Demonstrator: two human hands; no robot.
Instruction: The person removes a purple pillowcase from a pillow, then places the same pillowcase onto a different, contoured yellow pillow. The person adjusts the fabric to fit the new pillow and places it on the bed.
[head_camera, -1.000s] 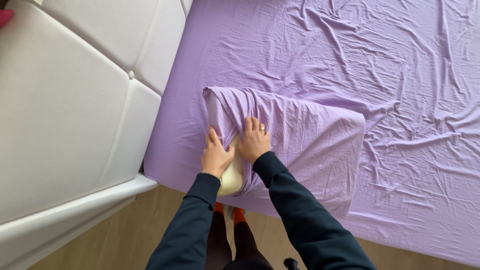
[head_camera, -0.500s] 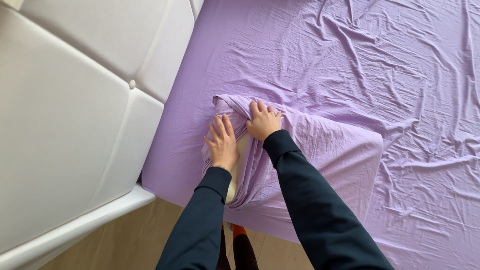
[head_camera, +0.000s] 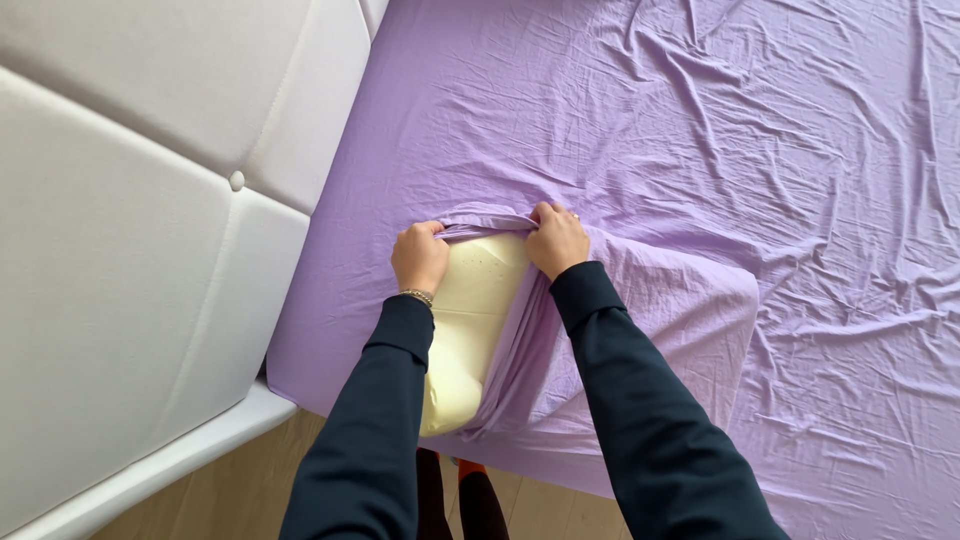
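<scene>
Where the floor (head_camera: 250, 480) meets the near bed edge, a cream pillow (head_camera: 470, 320) lies on the purple sheet (head_camera: 700, 120), half inside a purple case (head_camera: 640, 330). Farther in, the left hand (head_camera: 419, 257) and right hand (head_camera: 556, 240) each pinch the case's open hem, fingers curled tight. Left stands a white headboard (head_camera: 130, 250).

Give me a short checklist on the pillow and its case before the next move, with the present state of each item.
1. Left hand gripping the pillowcase hem: ok.
2. Right hand gripping the same hem: ok.
3. Pillow fully covered: not ok, its cream end is bare.
4. Pillow resting on the bed sheet: ok.
5. Far corners seated inside the case: cannot tell, hidden.
</scene>
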